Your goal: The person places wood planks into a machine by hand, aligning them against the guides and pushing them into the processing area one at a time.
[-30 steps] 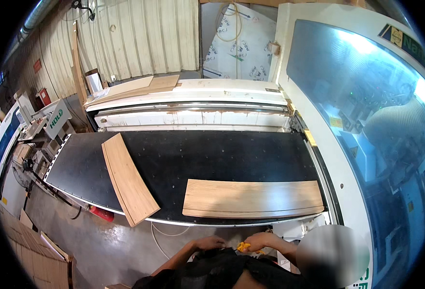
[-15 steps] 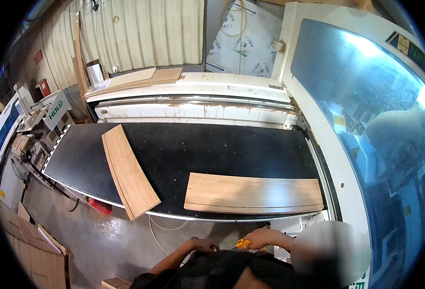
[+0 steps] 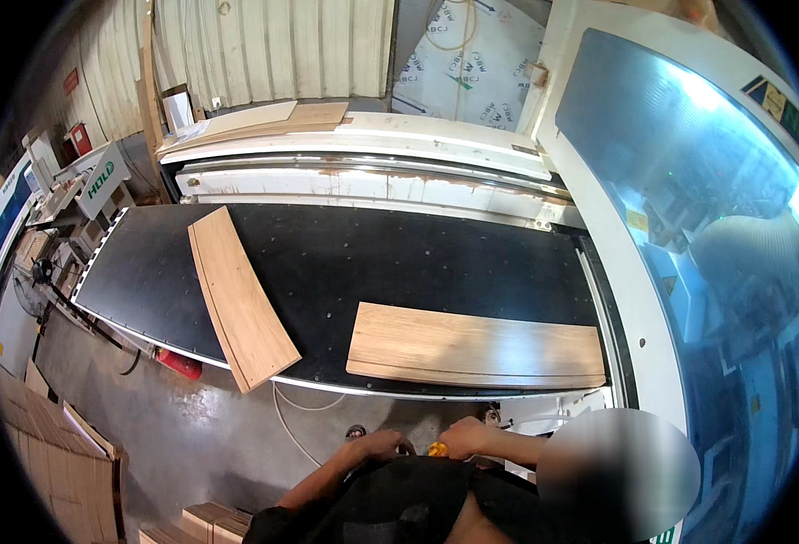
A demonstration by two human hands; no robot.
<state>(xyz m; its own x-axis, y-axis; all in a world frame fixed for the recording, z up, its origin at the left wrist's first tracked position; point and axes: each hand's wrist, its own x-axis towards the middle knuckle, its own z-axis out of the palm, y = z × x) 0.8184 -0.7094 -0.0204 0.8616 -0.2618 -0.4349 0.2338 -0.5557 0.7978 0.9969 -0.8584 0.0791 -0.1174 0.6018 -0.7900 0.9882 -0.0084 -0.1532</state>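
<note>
Close to my waist, at the lower middle, my right hand (image 3: 464, 437) is closed round a small yellow tool (image 3: 437, 450); its exact kind does not show. My left hand (image 3: 383, 444) is just left of it with curled fingers, and what they may hold is hidden. Beyond both hands, a curved wood-grain panel (image 3: 476, 349) lies along the near right edge of the black machine table (image 3: 390, 254). Another curved panel (image 3: 241, 299) lies slantwise on the left part, its near end jutting over the table edge. Neither hand touches a panel.
A white machine housing with a blue window (image 3: 671, 181) rises at the right. Thin boards (image 3: 281, 118) lie on the white beam behind. A pale hose (image 3: 286, 431) and a red cylinder (image 3: 179, 364) are below the table edge. Stacked cardboard (image 3: 59, 453) stands lower left.
My right hand has come left with the yellow tool, nearer my left hand. A thin strip seen between the hands before no longer shows. The view has tilted slightly; the panels stay put.
</note>
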